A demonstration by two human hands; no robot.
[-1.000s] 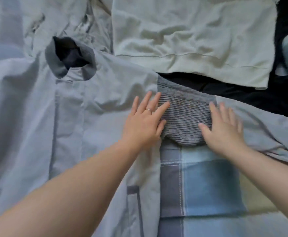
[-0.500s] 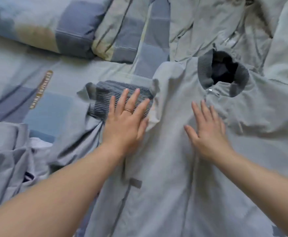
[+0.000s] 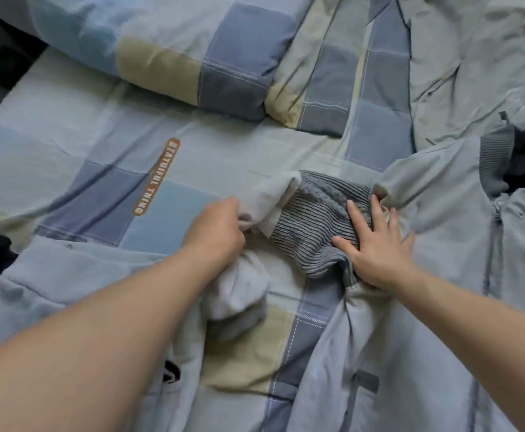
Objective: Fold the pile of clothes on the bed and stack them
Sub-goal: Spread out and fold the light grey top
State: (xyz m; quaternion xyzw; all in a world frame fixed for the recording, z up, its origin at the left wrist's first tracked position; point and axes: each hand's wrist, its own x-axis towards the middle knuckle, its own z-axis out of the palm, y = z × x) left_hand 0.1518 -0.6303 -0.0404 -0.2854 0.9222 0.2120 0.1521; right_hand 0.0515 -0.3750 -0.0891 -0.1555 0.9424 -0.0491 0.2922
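Left hand (image 3: pixel 216 233): fingers curled, pinching sleeve (image 3: pixel 273 194) fabric.
Right hand (image 3: pixel 378 247): fingers spread flat, pressing ribbed cuff (image 3: pixel 308 238).
Jacket (image 3: pixel 442 219): front up, spread on checked bed (image 3: pixel 68 157).

The jacket (image 3: pixel 442 291) lies spread on the bed (image 3: pixel 68 157) toward its right side, its collar (image 3: pixel 495 160) toward the far end. Its sleeve (image 3: pixel 267 201) reaches left. The cuff (image 3: pixel 311 235) lies between the hands: the left hand (image 3: pixel 214 232) grips the sleeve and the right hand (image 3: pixel 376 251) lies flat on the cuff. The pillow (image 3: pixel 161 48) lies near the far left corner, and a second garment (image 3: pixel 473 57) lies behind the jacket.
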